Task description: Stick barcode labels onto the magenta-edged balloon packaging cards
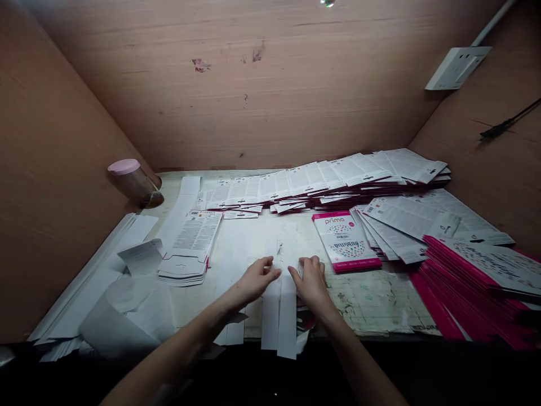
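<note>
My left hand (257, 277) and my right hand (311, 283) face each other over the near middle of the table. Two long white paper strips (270, 324) lie side by side between them and hang over the front edge. Thumb and fingers of each hand are apart and loosely bent, with nothing visible in either grasp. A small dark smudge shows just beyond the fingertips. To the right of my right hand lies a stack of printed white and pink cardboard packets (346, 242). A pile of printed white packets (192, 242) sits to the left of my left hand.
A long overlapping row of packets (296, 183) runs along the back wall. More pink-edged packets (469, 282) fill the right side. Loose white paper sheets (127, 304) and a pink-lidded jar (133, 180) stand at left. Wooden walls enclose the table; a socket (459, 67) is on the right.
</note>
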Tool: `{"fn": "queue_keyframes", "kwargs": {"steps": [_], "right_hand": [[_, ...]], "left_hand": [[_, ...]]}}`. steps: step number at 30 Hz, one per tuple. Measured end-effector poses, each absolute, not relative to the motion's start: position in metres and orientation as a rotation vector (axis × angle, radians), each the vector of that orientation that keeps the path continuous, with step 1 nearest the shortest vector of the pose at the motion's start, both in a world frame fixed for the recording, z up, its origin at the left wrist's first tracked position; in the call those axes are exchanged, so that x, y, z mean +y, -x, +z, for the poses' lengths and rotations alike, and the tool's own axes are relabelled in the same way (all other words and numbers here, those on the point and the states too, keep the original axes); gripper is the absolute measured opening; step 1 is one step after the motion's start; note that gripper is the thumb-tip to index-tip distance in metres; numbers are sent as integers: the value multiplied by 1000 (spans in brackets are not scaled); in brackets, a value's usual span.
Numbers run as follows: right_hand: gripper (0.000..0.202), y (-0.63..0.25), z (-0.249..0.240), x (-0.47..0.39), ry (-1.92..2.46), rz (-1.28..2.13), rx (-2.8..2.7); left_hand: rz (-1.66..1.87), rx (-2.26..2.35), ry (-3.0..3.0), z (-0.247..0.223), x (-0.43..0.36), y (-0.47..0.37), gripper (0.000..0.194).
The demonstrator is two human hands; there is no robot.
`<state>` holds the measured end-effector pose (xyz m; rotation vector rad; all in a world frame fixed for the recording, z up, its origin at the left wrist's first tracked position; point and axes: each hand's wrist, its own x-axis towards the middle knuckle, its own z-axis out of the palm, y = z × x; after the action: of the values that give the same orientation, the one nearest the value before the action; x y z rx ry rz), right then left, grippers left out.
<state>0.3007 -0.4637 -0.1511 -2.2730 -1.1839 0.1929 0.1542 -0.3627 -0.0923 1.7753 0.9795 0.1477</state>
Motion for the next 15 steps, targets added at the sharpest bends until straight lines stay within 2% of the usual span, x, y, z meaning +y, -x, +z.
{"fn": "queue_keyframes", "kwargs": {"steps": [5, 11, 15], "right_hand": [[29, -312, -145, -458, 2317, 105, -1347], [44, -442, -93, -412, 2301, -310, -1342], [48, -494, -57, -362, 2320, -323, -1673]], "left_hand": [[191, 671, -2194, -99, -368, -156, 46], [253, 612, -2083, -80, -371, -150, 34], [396, 627, -1990, -69, -376, -147, 29]]}}
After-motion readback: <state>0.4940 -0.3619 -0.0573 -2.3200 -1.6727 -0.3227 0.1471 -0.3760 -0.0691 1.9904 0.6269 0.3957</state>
